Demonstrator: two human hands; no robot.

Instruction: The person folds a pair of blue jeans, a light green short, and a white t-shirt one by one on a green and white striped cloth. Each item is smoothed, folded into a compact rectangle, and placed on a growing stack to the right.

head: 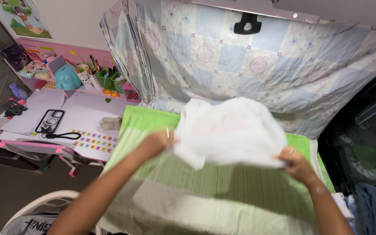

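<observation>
I had the white garment [231, 130] lifted and spread between both hands above the green striped cloth [205, 178] that covered the bed. My left hand [156, 142] kept its grip pinched shut on the garment's left edge, and my right hand [296, 163] gripped its lower right corner the same way, fingers closed on the fabric. A pastel checked blanket [249, 61] hung behind it. To the left stood the pink tabletop [83, 114], with pen cups [96, 77] at its back, well apart from the garment.
</observation>
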